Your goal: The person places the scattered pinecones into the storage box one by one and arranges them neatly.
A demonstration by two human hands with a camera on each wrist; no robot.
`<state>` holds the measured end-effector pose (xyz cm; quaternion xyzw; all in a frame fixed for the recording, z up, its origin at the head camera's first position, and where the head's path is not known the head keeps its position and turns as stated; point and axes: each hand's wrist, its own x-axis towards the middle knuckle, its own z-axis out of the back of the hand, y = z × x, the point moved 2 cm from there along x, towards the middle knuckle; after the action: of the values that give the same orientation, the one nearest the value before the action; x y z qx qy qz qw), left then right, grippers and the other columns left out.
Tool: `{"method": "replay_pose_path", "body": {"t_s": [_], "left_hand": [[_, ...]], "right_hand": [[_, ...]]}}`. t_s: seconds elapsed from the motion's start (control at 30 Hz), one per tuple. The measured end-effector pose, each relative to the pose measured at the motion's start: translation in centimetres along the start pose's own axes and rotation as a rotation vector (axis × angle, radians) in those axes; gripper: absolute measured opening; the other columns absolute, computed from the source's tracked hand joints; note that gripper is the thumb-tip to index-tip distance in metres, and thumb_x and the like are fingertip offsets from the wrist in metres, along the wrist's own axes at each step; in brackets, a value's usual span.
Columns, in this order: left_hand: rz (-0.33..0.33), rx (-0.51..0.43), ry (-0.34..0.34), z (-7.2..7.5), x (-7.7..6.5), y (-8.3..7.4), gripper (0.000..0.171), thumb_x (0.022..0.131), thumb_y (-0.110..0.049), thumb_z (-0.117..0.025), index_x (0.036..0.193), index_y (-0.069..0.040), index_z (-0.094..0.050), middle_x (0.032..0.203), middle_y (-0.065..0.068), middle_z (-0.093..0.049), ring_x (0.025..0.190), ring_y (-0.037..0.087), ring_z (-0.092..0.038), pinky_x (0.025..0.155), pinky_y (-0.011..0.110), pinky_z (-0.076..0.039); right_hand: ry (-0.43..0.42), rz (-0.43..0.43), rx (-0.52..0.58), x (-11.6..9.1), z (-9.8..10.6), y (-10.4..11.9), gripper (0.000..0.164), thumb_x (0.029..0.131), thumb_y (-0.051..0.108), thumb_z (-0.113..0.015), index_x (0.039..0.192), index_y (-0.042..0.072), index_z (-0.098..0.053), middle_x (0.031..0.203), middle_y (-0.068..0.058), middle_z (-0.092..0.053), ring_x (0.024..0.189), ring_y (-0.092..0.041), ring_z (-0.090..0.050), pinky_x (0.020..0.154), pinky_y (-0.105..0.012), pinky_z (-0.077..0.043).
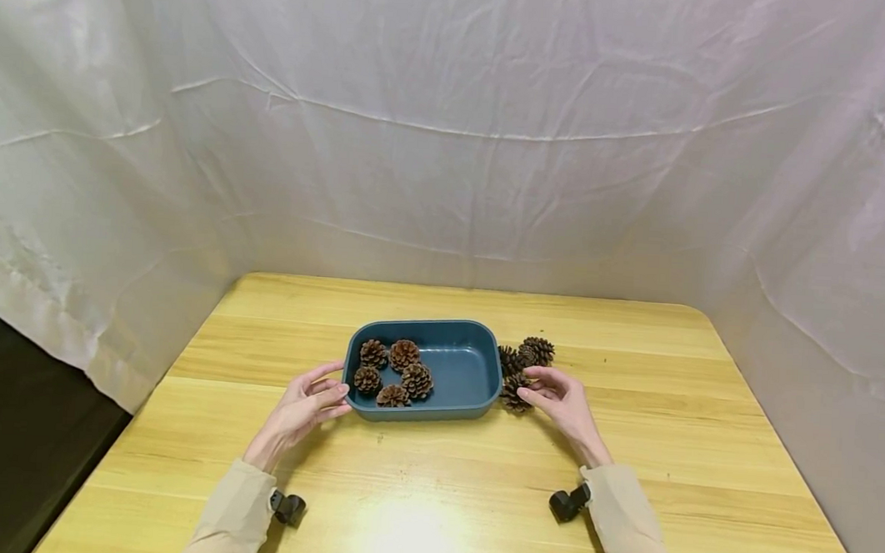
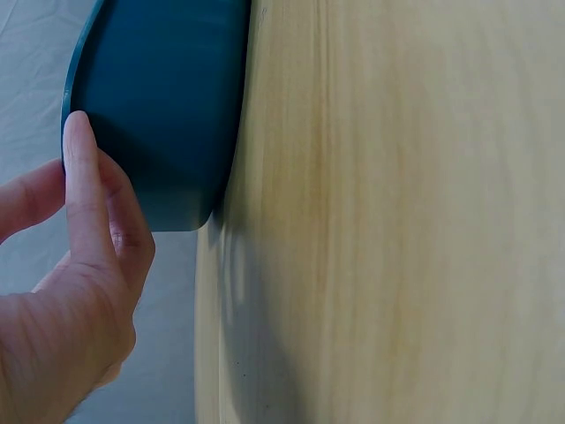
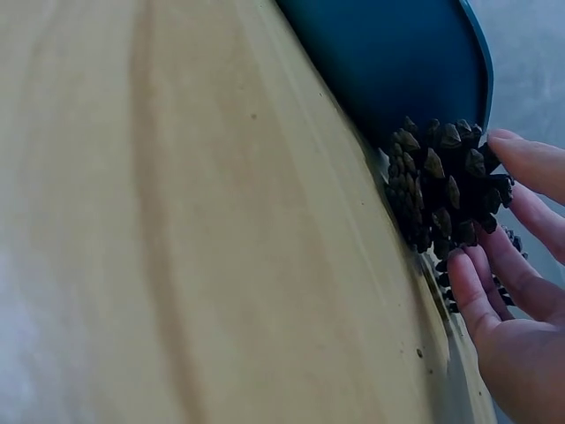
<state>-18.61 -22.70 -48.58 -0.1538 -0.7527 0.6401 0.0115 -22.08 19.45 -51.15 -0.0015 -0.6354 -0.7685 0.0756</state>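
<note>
Taking the tray (image 1: 458,380) as our dial, our left hand (image 1: 306,407) holds its edge at eight o'clock. Our right hand (image 1: 565,402) pinches a cone (image 3: 450,185) narrowly, just outside at four; we cannot tell whether it touches the table (image 1: 432,476). We should pinch lightly, steady the tray and avoid nudging the three loose cones (image 1: 540,348) near three o'clock.

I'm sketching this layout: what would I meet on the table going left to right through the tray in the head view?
Left grip → blue tray → pinched pine cone → right grip.
</note>
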Motion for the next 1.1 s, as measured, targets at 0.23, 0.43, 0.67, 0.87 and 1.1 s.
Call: {"method": "replay_pose_path", "body": {"t_s": [0.23, 0.43, 0.67, 0.87, 1.1], "left_hand": [[-0.005, -0.008, -0.002, -0.05, -0.01, 0.03, 0.064, 0.100, 0.004, -0.052, 0.156, 0.008, -0.020, 0.101, -0.001, -0.064, 0.085, 0.009, -0.069, 0.085, 0.022, -0.064], [-0.002, -0.007, -0.006, -0.08, -0.07, -0.03, 0.064, 0.100, 0.004, -0.052, 0.156, 0.008, -0.020, 0.102, -0.001, -0.064, 0.085, 0.009, -0.069, 0.085, 0.022, -0.064], [-0.005, -0.004, -0.010, -0.14, -0.07, -0.06, 0.064, 0.100, 0.004, -0.052, 0.155, 0.008, -0.021, 0.102, -0.001, -0.064, 0.086, 0.009, -0.069, 0.085, 0.022, -0.064], [-0.004, -0.001, -0.009, -0.16, -0.05, -0.05, 0.064, 0.100, 0.004, -0.052, 0.156, 0.008, -0.020, 0.102, -0.001, -0.064, 0.086, 0.009, -0.069, 0.085, 0.022, -0.064], [-0.001, 0.001, -0.011, -0.15, -0.05, -0.04, 0.064, 0.100, 0.004, -0.051, 0.156, 0.007, -0.020, 0.102, -0.001, -0.064, 0.086, 0.009, -0.069, 0.085, 0.022, -0.064]], "right_hand": [[-0.002, -0.010, -0.005, 0.19, 0.07, -0.12, 0.045, 0.087, 0.006, -0.077, 0.128, -0.007, -0.062, 0.127, -0.032, -0.061, 0.094, 0.000, -0.061, 0.088, -0.009, -0.055], [-0.003, -0.013, -0.012, 0.17, 0.13, -0.06, 0.046, 0.086, 0.005, -0.077, 0.127, -0.007, -0.062, 0.126, -0.031, -0.062, 0.094, -0.001, -0.062, 0.089, -0.008, -0.055], [-0.003, -0.012, -0.016, 0.07, 0.19, 0.03, 0.046, 0.086, 0.006, -0.077, 0.128, -0.007, -0.062, 0.127, -0.031, -0.062, 0.094, -0.001, -0.061, 0.089, -0.008, -0.054], [0.000, -0.032, -0.009, -0.02, 0.17, 0.09, 0.048, 0.086, 0.007, -0.078, 0.129, -0.006, -0.062, 0.128, -0.030, -0.062, 0.095, -0.002, -0.061, 0.089, -0.008, -0.055], [0.004, -0.048, 0.003, -0.25, 0.32, 0.48, 0.048, 0.088, 0.009, -0.076, 0.131, -0.006, -0.060, 0.130, -0.031, -0.060, 0.096, -0.001, -0.061, 0.090, -0.008, -0.054]]}}
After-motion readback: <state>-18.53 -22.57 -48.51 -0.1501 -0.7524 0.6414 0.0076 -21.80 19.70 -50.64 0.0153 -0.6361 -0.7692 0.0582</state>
